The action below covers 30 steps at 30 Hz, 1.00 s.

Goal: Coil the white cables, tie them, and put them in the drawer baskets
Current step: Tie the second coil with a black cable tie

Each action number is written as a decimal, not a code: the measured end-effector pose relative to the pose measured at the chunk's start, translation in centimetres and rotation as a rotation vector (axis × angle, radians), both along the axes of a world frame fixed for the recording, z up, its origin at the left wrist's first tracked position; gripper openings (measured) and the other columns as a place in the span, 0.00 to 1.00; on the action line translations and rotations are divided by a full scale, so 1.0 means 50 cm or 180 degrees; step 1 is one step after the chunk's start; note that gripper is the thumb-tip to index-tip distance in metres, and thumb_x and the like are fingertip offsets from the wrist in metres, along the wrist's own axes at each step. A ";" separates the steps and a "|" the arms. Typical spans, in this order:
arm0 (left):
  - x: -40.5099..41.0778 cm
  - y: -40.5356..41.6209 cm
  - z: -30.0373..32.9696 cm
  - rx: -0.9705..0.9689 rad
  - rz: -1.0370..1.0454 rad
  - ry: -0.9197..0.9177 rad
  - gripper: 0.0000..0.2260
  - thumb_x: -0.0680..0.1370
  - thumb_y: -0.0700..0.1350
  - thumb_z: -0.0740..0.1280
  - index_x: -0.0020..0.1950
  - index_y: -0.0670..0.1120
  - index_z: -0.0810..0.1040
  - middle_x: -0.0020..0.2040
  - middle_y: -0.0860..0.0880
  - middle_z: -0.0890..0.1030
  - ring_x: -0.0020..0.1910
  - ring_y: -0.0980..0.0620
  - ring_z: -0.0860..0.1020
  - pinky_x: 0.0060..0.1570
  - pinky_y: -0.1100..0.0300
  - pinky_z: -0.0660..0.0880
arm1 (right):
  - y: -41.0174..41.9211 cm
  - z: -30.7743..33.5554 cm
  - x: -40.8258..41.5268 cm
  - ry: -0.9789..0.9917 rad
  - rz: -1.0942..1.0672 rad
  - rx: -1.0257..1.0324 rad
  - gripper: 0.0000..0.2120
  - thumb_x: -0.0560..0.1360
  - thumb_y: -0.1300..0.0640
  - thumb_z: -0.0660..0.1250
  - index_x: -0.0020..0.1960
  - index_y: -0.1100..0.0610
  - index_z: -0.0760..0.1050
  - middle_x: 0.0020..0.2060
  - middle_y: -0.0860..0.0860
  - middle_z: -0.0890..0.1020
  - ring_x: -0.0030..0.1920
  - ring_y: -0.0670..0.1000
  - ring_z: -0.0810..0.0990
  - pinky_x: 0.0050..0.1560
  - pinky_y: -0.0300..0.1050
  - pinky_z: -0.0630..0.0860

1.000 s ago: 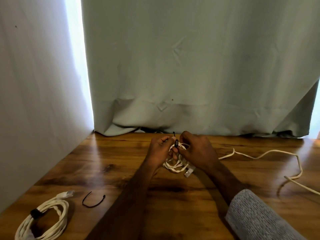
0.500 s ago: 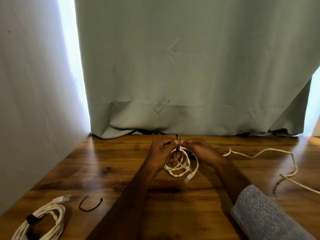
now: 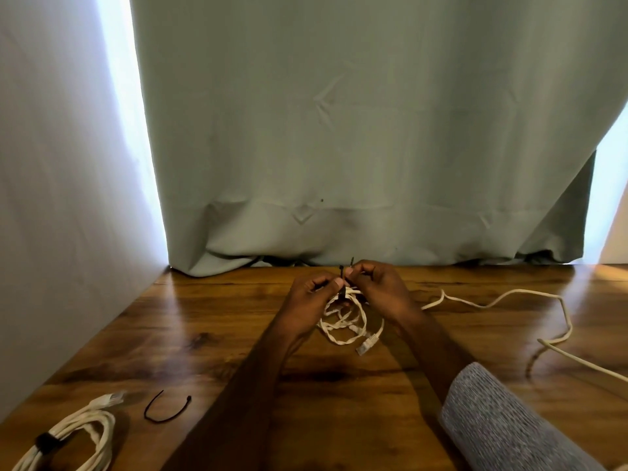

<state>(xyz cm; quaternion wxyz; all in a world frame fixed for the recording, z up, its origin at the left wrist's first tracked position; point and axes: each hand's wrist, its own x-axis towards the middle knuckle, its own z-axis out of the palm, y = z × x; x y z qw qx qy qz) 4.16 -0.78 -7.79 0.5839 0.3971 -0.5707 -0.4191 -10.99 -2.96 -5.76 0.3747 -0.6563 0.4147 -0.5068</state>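
A small coil of white cable [image 3: 343, 322] hangs between my hands above the wooden table [image 3: 217, 355], its plug [image 3: 366, 345] dangling at the lower right. A black tie [image 3: 342, 290] wraps the top of the coil. My left hand [image 3: 314, 297] pinches the tie and coil from the left. My right hand [image 3: 380, 287] pinches the tie's free end from the right. Another white cable, coiled and bound with a black tie [image 3: 68, 443], lies at the front left corner.
A loose black tie [image 3: 166, 407] lies on the table beside the bound coil. An uncoiled white cable [image 3: 530, 300] snakes across the right side of the table. A grey-green curtain [image 3: 339, 147] hangs behind the table, and a white wall [image 3: 61, 198] stands on the left.
The hands have lifted slightly and drawn apart at the tie. The coil now hangs lower and looser beneath them, with its plug showing clearly.
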 end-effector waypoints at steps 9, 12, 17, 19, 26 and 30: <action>-0.021 -0.002 0.006 -0.0415 0.1032 -0.1506 0.06 0.71 0.56 0.66 0.38 0.58 0.82 0.46 0.57 0.78 0.52 0.54 0.78 0.58 0.47 0.74 | -0.005 -0.020 0.028 0.0838 -0.1072 -0.0945 0.10 0.79 0.55 0.69 0.39 0.53 0.81 0.33 0.48 0.83 0.35 0.46 0.81 0.34 0.40 0.71; -0.025 0.003 -0.004 -0.0602 0.0923 -0.0953 0.05 0.76 0.47 0.70 0.42 0.49 0.85 0.43 0.56 0.79 0.48 0.55 0.79 0.53 0.47 0.77 | -0.004 -0.015 0.036 0.0794 -0.1204 -0.0831 0.10 0.79 0.56 0.69 0.38 0.51 0.80 0.33 0.47 0.82 0.35 0.45 0.80 0.33 0.39 0.69; -0.036 0.011 -0.019 -0.0854 0.0851 -0.0756 0.07 0.79 0.41 0.68 0.43 0.45 0.84 0.41 0.54 0.80 0.46 0.57 0.78 0.48 0.60 0.74 | -0.001 -0.010 0.037 0.0529 -0.1448 -0.0609 0.09 0.79 0.56 0.69 0.40 0.53 0.82 0.34 0.49 0.83 0.37 0.48 0.81 0.36 0.40 0.71; -0.046 0.017 -0.019 -0.0918 0.0815 -0.0786 0.06 0.79 0.40 0.68 0.44 0.45 0.84 0.42 0.53 0.79 0.47 0.58 0.78 0.47 0.65 0.72 | -0.006 -0.011 0.034 0.0392 -0.1578 -0.0564 0.10 0.79 0.57 0.69 0.39 0.54 0.82 0.34 0.50 0.83 0.37 0.50 0.82 0.37 0.42 0.73; -0.050 0.008 -0.020 -0.1004 0.0803 -0.0807 0.05 0.79 0.43 0.69 0.46 0.46 0.85 0.43 0.53 0.82 0.48 0.57 0.79 0.49 0.60 0.75 | -0.011 -0.005 0.025 0.0156 -0.1501 -0.0335 0.13 0.79 0.56 0.70 0.35 0.50 0.80 0.32 0.48 0.83 0.37 0.50 0.83 0.40 0.44 0.77; -0.038 0.003 -0.021 -0.0935 0.0647 -0.0639 0.05 0.78 0.42 0.70 0.46 0.46 0.86 0.42 0.52 0.83 0.47 0.55 0.81 0.47 0.59 0.77 | -0.021 0.004 0.006 -0.0113 -0.0939 0.0134 0.14 0.79 0.58 0.70 0.34 0.54 0.82 0.34 0.55 0.85 0.38 0.56 0.83 0.42 0.53 0.82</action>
